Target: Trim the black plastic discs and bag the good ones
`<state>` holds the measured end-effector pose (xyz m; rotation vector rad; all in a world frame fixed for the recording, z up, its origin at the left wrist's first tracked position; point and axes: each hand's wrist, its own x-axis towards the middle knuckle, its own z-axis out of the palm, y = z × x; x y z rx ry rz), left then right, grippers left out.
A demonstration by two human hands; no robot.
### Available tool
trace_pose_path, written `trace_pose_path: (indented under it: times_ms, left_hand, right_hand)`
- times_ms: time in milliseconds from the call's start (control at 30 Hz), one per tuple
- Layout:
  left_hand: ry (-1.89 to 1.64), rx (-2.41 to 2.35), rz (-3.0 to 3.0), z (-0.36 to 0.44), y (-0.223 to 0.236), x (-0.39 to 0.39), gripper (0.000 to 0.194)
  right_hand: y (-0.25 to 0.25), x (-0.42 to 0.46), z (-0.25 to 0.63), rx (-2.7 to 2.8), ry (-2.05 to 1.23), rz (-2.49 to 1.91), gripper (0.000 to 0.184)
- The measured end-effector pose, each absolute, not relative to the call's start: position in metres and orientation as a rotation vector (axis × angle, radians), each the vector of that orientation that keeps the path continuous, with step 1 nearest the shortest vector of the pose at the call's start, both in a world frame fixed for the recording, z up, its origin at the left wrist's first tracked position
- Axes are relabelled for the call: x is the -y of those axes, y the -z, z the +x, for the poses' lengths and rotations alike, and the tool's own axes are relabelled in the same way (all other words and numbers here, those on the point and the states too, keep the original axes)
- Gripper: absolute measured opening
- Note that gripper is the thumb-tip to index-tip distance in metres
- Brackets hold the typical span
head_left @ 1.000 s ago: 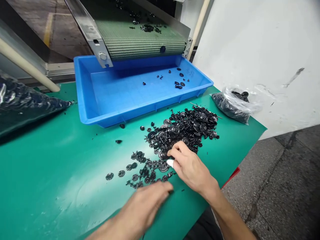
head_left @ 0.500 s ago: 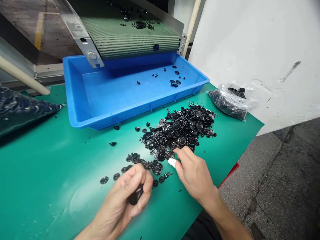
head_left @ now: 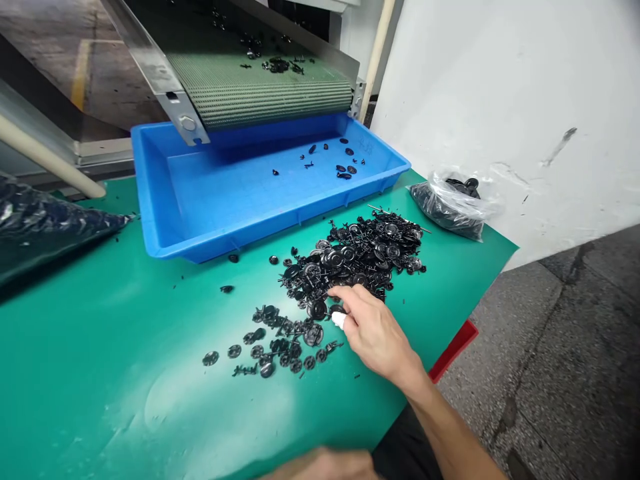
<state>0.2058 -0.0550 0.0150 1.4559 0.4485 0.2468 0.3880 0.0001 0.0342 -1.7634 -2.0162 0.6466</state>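
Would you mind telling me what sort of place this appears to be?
Most likely a factory workstation: a green conveyor belt ends above a blue tray, and a heap of small black parts lies on the green tabletop.

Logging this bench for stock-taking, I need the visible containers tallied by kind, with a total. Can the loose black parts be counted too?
Blue tray: 1
Red container, partly hidden by the table: 1
Plastic bags, right bag and left bag: 2
Total: 4
Loose black parts: too many overlap to count.
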Motion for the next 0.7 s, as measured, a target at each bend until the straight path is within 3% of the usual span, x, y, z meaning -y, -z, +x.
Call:
trace_pose_path:
  times_ms: [200,533,700]
  left_hand:
    - [-0.65,-1.008,1.358,0.193,-0.027,0.018,0.021]
    - [-0.469,-0.977,1.158,0.2,-0.029,0.042,0.041]
    - [-0.554,-0.916,0.97,0.192,-0.033,0.039,0.036]
  right_hand:
    - [-0.029,0.014,0.395,1.667,-0.861,-1.469,0.043]
    - [-0.032,0.066,0.36,1.607,-1.066,-1.374,0.03]
    - [-0.029,0.047,0.365,1.687,-0.957,-1.427,0.029]
